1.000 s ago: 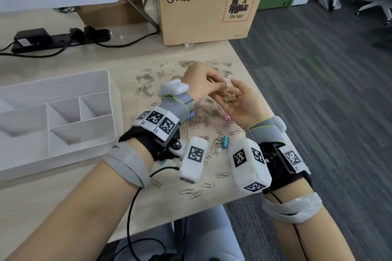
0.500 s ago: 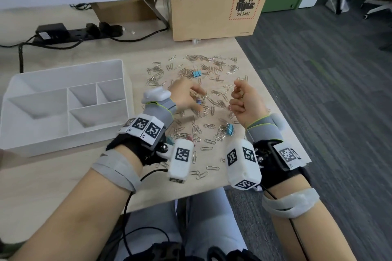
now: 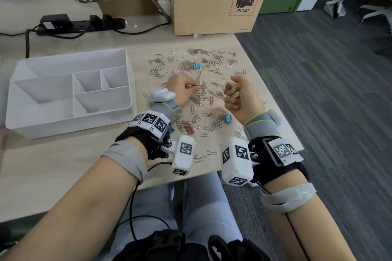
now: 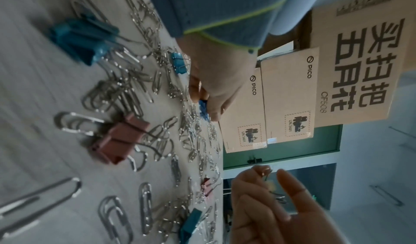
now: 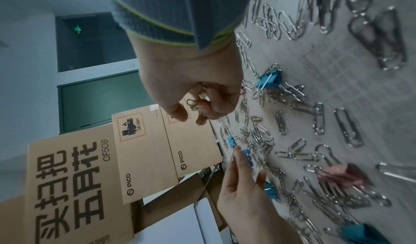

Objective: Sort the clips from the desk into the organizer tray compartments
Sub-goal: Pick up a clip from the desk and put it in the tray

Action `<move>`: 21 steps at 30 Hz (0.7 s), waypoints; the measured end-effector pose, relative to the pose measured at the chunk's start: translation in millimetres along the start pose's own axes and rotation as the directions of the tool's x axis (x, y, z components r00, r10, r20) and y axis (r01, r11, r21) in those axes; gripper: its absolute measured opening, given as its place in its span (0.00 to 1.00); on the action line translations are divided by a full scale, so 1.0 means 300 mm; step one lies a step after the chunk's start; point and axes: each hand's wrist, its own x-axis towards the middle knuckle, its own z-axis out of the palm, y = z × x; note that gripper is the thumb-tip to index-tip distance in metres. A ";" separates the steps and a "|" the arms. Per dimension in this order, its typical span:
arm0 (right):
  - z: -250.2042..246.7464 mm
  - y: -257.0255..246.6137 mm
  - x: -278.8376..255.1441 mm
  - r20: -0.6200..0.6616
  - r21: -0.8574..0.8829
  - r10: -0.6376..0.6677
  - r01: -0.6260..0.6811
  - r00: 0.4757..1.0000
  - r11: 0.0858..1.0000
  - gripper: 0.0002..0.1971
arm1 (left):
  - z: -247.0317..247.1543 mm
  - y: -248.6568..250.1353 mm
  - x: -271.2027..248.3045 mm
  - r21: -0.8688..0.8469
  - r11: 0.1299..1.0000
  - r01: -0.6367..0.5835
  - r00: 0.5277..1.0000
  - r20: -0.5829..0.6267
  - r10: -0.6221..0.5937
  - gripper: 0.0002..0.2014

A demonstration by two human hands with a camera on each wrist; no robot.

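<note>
The right hand [image 5: 191, 91] is raised off the desk [image 5: 351, 80], fingers curled around a few gold binder clips [image 5: 198, 105]. Below it the left hand [image 5: 245, 191] reaches in, fingertips [image 5: 237, 151] pinching a small blue binder clip [image 5: 246, 154] at the desk surface. Silver paper clips [image 5: 254, 134] are strewn across the desk, with another blue binder clip [image 5: 271, 79] and a pink one [image 5: 342, 175] among them. PICO cardboard boxes [image 5: 162, 141] stand behind

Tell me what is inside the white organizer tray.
The white plastic organizer tray shows only bare white compartment floors and dividers in the head view; no clips lie in it. Its near wall hides a strip of the front compartments' floors.
</note>
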 end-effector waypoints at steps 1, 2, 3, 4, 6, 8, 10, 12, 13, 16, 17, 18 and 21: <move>0.005 0.002 -0.003 0.007 0.010 0.003 -0.003 1.000 1.000 0.14 | -0.013 0.007 -0.008 -0.012 1.000 -0.027 0.999 -0.027 0.027 0.07; 0.014 0.002 -0.006 0.009 0.017 -0.001 0.001 1.000 1.000 0.14 | -0.029 0.014 -0.014 -0.016 0.998 -0.053 0.997 -0.049 0.052 0.07; 0.027 0.002 -0.008 0.011 0.012 -0.011 0.011 1.000 1.000 0.15 | -0.049 0.023 -0.022 -0.028 0.997 -0.075 0.995 -0.070 0.073 0.07; 0.045 0.002 -0.012 0.012 -0.009 -0.026 0.026 1.000 1.000 0.15 | -0.073 0.031 -0.030 -0.058 0.994 -0.088 0.993 -0.089 0.083 0.08; 0.101 0.008 -0.013 0.011 -0.091 -0.060 0.061 0.998 0.994 0.15 | -0.130 0.040 -0.053 -0.110 0.988 -0.109 0.989 -0.115 0.096 0.08; 0.149 0.010 -0.011 0.009 -0.216 -0.096 0.096 0.995 0.972 0.16 | -0.171 0.042 -0.066 -0.155 0.981 -0.121 0.988 -0.114 0.104 0.07; 0.235 0.029 -0.009 0.041 -0.363 -0.129 0.135 0.991 0.922 0.17 | -0.245 0.022 -0.084 -0.190 0.975 -0.114 0.985 -0.148 0.087 0.07; 0.305 0.037 -0.014 0.091 -0.507 -0.141 0.168 0.986 0.845 0.18 | -0.304 0.005 -0.098 -0.236 0.966 -0.101 0.983 -0.172 0.061 0.07; 0.347 0.043 -0.019 0.128 -0.570 -0.132 0.182 0.983 0.802 0.18 | -0.341 -0.006 -0.109 -0.254 0.963 -0.091 0.982 -0.184 0.044 0.06; 0.449 0.056 -0.032 0.243 -0.685 -0.076 0.227 0.967 0.692 0.17 | -0.433 -0.047 -0.143 -0.285 0.957 -0.050 0.976 -0.219 -0.014 0.05; 0.501 0.068 -0.035 0.278 -0.710 -0.062 0.248 0.959 0.659 0.17 | -0.480 -0.073 -0.160 -0.288 0.957 -0.045 0.967 -0.254 -0.031 0.05; 0.539 0.076 -0.037 0.305 -0.728 -0.060 0.273 0.951 0.629 0.16 | -0.511 -0.093 -0.169 -0.282 0.958 -0.046 0.958 -0.286 -0.038 0.05; 0.619 0.097 -0.032 0.373 -0.761 -0.111 0.372 0.921 0.531 0.15 | -0.574 -0.147 -0.190 -0.206 0.978 -0.034 0.935 -0.351 -0.041 0.03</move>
